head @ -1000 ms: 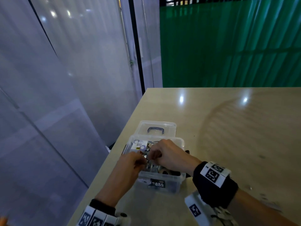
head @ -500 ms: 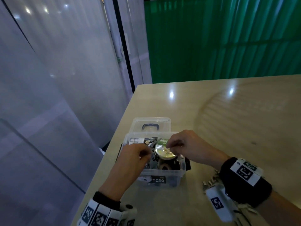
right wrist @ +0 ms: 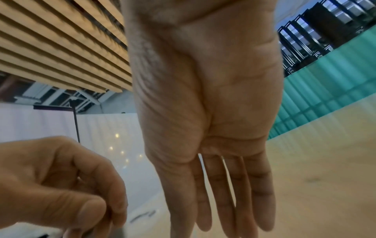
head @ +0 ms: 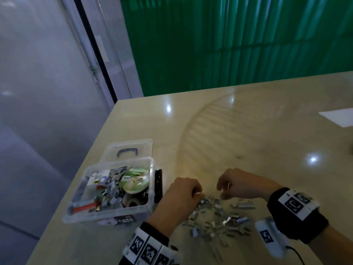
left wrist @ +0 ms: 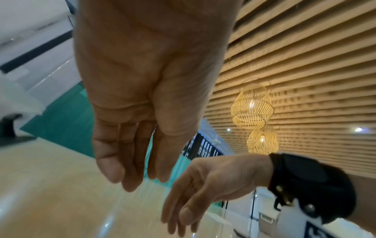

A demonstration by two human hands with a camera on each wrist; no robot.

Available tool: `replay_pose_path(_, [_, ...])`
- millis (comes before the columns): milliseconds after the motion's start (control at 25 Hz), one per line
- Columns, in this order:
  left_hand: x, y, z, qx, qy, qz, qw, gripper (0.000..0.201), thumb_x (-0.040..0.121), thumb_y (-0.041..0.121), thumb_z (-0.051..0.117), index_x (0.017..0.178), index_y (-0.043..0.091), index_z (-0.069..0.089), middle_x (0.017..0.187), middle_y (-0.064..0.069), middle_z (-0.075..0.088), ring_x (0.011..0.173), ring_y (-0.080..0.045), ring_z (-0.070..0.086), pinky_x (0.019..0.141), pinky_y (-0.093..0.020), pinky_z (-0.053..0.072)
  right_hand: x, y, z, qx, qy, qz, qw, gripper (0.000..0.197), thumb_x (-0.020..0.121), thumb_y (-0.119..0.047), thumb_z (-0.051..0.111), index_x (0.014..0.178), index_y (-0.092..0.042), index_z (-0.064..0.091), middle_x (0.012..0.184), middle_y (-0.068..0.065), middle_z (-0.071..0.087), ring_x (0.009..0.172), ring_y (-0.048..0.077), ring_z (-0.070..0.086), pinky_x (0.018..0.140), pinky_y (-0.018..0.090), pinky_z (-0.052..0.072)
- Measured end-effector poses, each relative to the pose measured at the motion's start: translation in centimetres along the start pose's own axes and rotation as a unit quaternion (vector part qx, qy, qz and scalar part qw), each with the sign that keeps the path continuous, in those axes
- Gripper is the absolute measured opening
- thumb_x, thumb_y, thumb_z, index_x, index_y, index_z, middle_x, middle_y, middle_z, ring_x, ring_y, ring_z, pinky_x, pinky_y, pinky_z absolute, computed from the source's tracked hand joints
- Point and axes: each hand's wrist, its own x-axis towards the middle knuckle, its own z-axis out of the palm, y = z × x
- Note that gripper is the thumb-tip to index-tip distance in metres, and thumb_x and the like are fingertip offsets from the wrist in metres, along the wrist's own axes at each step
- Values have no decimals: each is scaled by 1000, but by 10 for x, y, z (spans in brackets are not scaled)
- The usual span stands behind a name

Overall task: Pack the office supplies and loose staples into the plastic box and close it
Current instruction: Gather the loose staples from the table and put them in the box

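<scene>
In the lower middle of the head view, the loose staples (head: 215,217) lie scattered on the pale surface (head: 248,134), spreading from beneath both hands toward the bottom edge of the frame. The left hand (head: 181,197) sits at the left edge of the pile, knuckles up, its fingers (head: 196,192) curled down onto the nearest staples; a small bright sliver shows at the fingertips, and in the right wrist view the thumb presses against the curled forefinger, so the hand appears to pinch something thin, though what exactly is too blurred to tell. The right hand (head: 242,185) hovers just right of it, above the upper part of the pile, its fingers (head: 222,196) hanging loosely, relaxed and holding nothing, tips just above the staples; the right wrist view shows them nearly straight and slightly apart. The two hands are near each other but apart. The clear plastic box (head: 114,215) stands open at the lower left, just beside the left hand, already filled with mixed supplies, among them a green-labelled disc (head: 134,183) and a red-handled item (head: 84,207). Its lid (head: 129,150), with a dark handle, lies flat on the surface directly above the box in the frame.
</scene>
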Motion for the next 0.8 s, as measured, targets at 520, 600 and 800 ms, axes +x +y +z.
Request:
replay_pose_path(520, [31, 7, 104, 46, 3, -176, 983, 36, 90, 26, 69, 125, 23, 60, 118, -1, 48, 109, -21, 54, 91, -29, 49, 7, 67, 41, -34, 39, -53, 997, 25, 95, -16, 62, 120, -16, 61, 108, 0, 44, 90, 16, 46, 67, 22, 34])
replay_pose_path(600, [36, 12, 109, 30, 21, -180, 983, 32, 92, 20, 66, 123, 23, 62, 116, -1, 50, 105, -19, 56, 88, -28, 50, 16, 66, 47, -23, 67, -78, 994, 20, 95, -14, 59, 113, -15, 66, 101, -3, 44, 92, 16, 47, 70, 21, 32])
replay_pose_path(800, [40, 15, 108, -13, 54, -200, 978, 26, 92, 11, 66, 115, 20, 71, 110, -1, 68, 87, -9, 63, 78, -19, 52, 20, 74, 46, 16, 91, -110, 990, 13, 95, -23, 64, 98, -12, 72, 93, -1, 57, 84, 16, 56, 64, 19, 39])
